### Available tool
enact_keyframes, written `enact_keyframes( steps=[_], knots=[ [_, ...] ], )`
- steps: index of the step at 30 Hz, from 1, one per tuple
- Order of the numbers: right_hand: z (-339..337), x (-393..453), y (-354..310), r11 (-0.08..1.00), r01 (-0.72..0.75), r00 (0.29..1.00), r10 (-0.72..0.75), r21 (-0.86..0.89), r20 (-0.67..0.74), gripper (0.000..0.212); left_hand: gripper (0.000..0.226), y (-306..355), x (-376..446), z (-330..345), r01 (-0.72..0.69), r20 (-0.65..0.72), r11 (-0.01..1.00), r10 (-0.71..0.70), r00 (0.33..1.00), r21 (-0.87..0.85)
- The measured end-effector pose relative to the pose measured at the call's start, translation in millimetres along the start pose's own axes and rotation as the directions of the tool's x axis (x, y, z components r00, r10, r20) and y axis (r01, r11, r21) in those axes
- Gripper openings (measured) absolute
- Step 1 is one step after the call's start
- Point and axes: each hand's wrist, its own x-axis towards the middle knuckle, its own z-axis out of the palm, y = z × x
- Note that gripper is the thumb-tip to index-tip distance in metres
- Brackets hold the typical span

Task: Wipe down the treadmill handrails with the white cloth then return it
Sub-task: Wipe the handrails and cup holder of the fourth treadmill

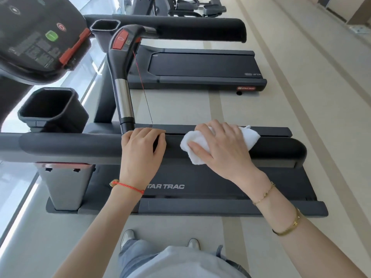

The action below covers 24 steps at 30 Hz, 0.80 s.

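Note:
The near black padded handrail runs left to right across the middle of the view. My right hand presses a folded white cloth flat on top of this rail, toward its right end. My left hand rests on the same rail just left of the cloth, fingers curled over the far side. The far handrail of the treadmill lies at the top. A curved centre bar with a red stop button rises between them.
The console and two cup holders sit at the left. The belt deck marked STAR TRAC lies under the near rail. A second treadmill deck lies beyond. Pale floor stretches to the right; my shoes stand below.

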Motion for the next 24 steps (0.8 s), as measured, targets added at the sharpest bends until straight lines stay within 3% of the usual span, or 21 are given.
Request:
enact_keyframes(
  steps=[10,24],
  knots=[
    [24,50,-122,0.992,0.107,0.993,-0.103,0.067,-0.055,0.049,0.014,-93,12,-44,-0.009,0.003,1.0,0.009,1.0,0.0],
    [44,89,-239,0.99,0.089,0.986,-0.072,0.111,-0.149,0.041,0.016,-226,31,-107,-0.062,-0.039,0.997,0.06,0.997,-0.052]
  ],
)
